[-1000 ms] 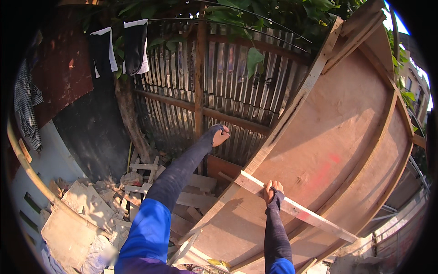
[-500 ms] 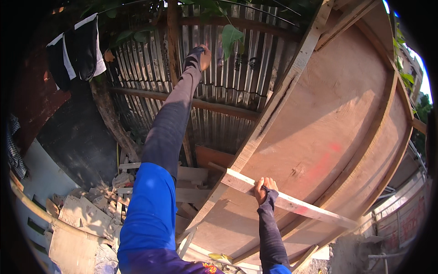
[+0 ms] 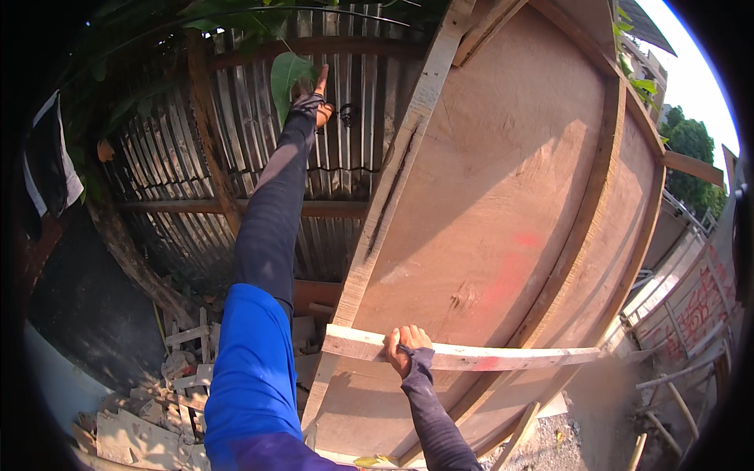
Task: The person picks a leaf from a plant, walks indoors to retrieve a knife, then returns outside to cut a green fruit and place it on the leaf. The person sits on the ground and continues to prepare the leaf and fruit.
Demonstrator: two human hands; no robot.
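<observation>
A large plywood panel point(image 3: 487, 196) framed with wooden battens stands tilted on my right. My right hand point(image 3: 408, 345) is closed over a pale wooden crosspiece point(image 3: 503, 358) that runs across the lower part of the panel. My left hand point(image 3: 312, 108) is stretched far out in front of the corrugated metal sheets, with a finger pointing up and the fingers apart. Nothing shows in it, though a green leaf point(image 3: 289, 78) hangs beside it and hides a part. The long edge timber point(image 3: 393, 184) of the panel lies to the right of my left hand.
Corrugated metal fence point(image 3: 334, 149) with wooden rails stands ahead. Broken boards and scraps point(image 3: 141, 436) are heaped at lower left, below a slanting trunk point(image 3: 133, 255). Dark cloths point(image 3: 51, 161) hang at far left. Poles point(image 3: 679, 412) and a marked wall lie at right.
My view has turned right, so the panel and fence sit further left. My left hand has spread a finger upward and come nearer the panel's edge timber; the right keeps its grip.
</observation>
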